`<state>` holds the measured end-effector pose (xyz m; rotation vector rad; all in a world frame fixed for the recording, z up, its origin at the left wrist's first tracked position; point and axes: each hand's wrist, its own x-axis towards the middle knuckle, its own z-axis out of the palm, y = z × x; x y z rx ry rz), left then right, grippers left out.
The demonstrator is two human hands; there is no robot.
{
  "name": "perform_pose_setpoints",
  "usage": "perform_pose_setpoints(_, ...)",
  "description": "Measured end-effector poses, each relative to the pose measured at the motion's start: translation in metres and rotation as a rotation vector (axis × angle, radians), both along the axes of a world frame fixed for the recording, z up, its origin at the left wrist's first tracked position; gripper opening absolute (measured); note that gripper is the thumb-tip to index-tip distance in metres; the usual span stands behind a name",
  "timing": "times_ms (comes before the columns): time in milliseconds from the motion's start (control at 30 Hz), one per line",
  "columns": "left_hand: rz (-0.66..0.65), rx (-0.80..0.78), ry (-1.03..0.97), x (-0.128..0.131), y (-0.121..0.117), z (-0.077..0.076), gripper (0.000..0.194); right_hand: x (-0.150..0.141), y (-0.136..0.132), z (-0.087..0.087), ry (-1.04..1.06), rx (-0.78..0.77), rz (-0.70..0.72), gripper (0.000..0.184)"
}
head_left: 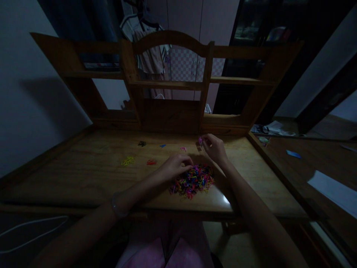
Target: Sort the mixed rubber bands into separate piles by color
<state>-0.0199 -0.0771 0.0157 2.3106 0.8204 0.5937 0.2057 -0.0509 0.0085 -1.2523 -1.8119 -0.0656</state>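
A mixed pile of small coloured elastic bands (195, 182) lies near the front edge of the wooden desk. My left hand (177, 165) is at the pile's upper edge, thumb and forefinger pinched together; what is between them is too small to make out. Farther back and to the right, my right hand (214, 147) pinches a purple-pink elastic band (200, 141) just above the desk. Smaller groups sorted by colour lie to the left: pink bands (183, 149), blue bands (163, 146), red bands (151, 162), black bands (142, 143) and yellow bands (128, 160).
A wooden shelf unit (167, 85) rises along the desk's (92, 175) back edge. To the right, a brown surface (290, 167) carries white paper (334, 190), a small blue packet (293, 153) and plastic wrapping (275, 128). The room is dim.
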Motion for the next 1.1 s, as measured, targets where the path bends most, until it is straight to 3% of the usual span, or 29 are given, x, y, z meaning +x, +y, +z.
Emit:
perform_pose_setpoints(400,0.006,-0.301,-0.173,-0.011,0.014,0.008,0.018,-0.001,-0.001,0.003,0.120,-0.051,0.042,0.014)
perform_pose_setpoints(467,-0.005,-0.327,-0.183,-0.013,0.015,0.009,0.018,-0.003,-0.004,0.007,0.224,-0.170,0.131,0.020)
perform_pose_setpoints(533,-0.003,-0.344,-0.190,-0.014,0.013,0.009,0.018,-0.006,-0.008,0.014,0.293,-0.380,0.307,0.027)
perform_pose_setpoints(600,0.020,-0.368,-0.186,-0.014,0.009,0.009,0.019,-0.010,-0.015,0.023,0.304,-0.569,0.489,0.033)
perform_pose_setpoints(667,0.038,-0.388,-0.188,-0.015,0.008,0.008,0.020,-0.014,-0.021,0.031,0.292,-0.659,0.588,0.035)
perform_pose_setpoints(833,0.091,-0.239,-0.191,-0.034,0.034,0.009,0.020,-0.016,-0.024,0.036,0.279,-0.664,0.547,0.038)
perform_pose_setpoints(967,0.364,0.044,-0.062,-0.071,0.081,0.010,0.017,-0.010,-0.017,0.028,0.273,-0.637,0.512,0.039)
perform_pose_setpoints(1100,0.463,0.053,0.048,-0.100,0.108,0.004,0.019,-0.004,-0.010,0.019,0.259,-0.577,0.443,0.039)
